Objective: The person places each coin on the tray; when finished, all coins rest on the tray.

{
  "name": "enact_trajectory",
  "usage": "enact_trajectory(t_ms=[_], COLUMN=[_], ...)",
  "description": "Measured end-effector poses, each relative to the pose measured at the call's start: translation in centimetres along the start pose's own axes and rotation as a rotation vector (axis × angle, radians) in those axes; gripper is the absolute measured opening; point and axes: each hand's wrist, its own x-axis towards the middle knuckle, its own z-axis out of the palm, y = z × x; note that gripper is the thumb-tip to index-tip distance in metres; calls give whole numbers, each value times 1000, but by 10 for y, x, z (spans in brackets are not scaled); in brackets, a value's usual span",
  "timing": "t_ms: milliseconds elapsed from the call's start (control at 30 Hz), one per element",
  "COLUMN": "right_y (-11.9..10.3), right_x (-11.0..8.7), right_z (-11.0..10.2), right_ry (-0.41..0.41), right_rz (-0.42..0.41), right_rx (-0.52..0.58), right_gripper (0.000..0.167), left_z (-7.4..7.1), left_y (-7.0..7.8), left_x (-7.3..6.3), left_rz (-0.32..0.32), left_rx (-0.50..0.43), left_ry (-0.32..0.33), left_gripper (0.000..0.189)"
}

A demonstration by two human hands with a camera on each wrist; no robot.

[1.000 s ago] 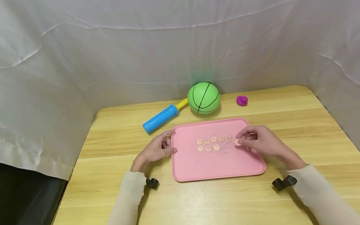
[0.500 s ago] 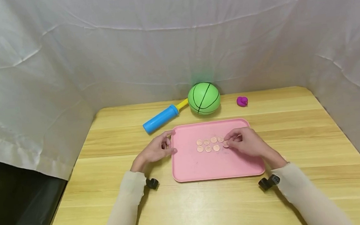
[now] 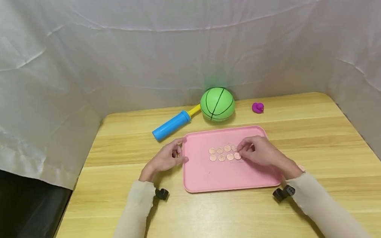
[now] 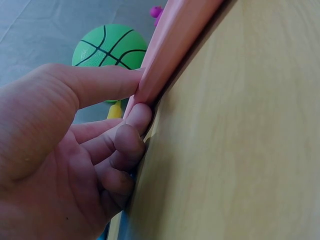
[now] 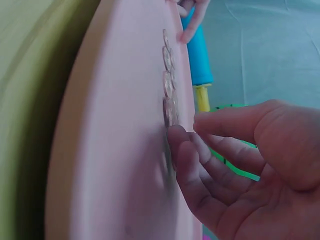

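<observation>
Copper-coloured coins lie in two rows on a pink tray (image 3: 202, 178). My left hand (image 3: 164, 157) holds the tray's left side, its thumb on the rim (image 4: 155, 60) and fingers curled against the outer edge. The right hand (image 3: 259, 152) is low over the tray at the right end of the rows. Its fingertips touch or nearly touch the last coin (image 3: 237, 155) of the nearer row, which lies flat. In the right wrist view there is a gap between thumb and forefinger. That hand partly hides the farther row's right end.
Behind the tray are a blue hand pump (image 3: 172, 126) with a yellow end, a green ball (image 3: 217, 104) with black lines and a small purple rubber duck (image 3: 258, 107). Another coin (image 3: 301, 168) shows on the wooden table beside the right wrist. Grey cloth (image 3: 184, 51) hangs around.
The right hand has moved left over the tray with a coin, which now lies at the right end of the nearer row. The left hand has stayed on the tray's edge.
</observation>
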Motion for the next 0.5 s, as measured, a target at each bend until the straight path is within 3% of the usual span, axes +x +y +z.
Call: enact_trajectory(t_ms=[167, 500], right_y=[2, 21], right_x=[-12, -40], right_z=[-16, -47], right_ry=[16, 85], right_rz=[48, 68], right_rx=[30, -22], right_gripper=[11, 15], left_z=[1, 2], left_y=[1, 2], left_x=[0, 0], left_rz=[-5, -6], left_rx=[0, -2], left_ry=[9, 0], left_gripper=[77, 78])
